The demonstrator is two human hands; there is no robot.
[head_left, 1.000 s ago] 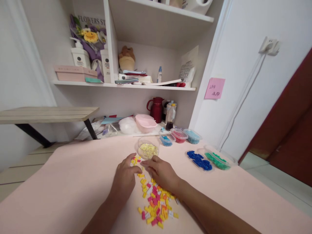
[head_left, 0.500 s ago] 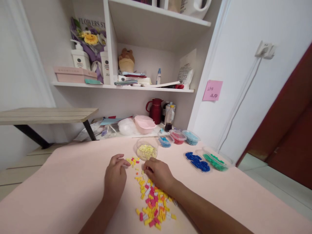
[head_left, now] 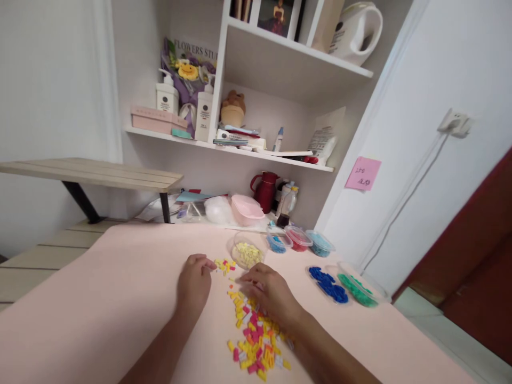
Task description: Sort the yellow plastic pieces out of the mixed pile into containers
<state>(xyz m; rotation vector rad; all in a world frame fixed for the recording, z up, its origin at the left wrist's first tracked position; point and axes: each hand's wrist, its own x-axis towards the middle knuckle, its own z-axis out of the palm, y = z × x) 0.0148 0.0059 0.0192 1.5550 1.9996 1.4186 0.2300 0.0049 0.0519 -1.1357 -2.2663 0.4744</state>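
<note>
Left hand (head_left: 194, 284): fingers slightly spread beside the small pile (head_left: 225, 265). Right hand (head_left: 273, 292): at the bowl's (head_left: 237, 241) five o'clock, pinch unclear.

Upper left of the frame: pink box (head_left: 154, 120), two white pump bottles (head_left: 204, 116), flower bouquet (head_left: 188, 71) with a smiling yellow bloom. Top centre: framed picture (head_left: 276, 20); to its right, large white jug (head_left: 344, 33), handled. Centre, below the shelf (head_left: 236, 150): dark red pitcher (head_left: 265, 193), pink tub (head_left: 246, 208), yellow-capped bottle (head_left: 291, 202) holding dark liquid. Left: slatted wooden bench (head_left: 100, 174), dark legs. Right: pink note (head_left: 363, 173), handwritten, on the wall; wall socket (head_left: 460, 118), plug inserted. Lower right: red-brown door (head_left: 482, 290).
</note>
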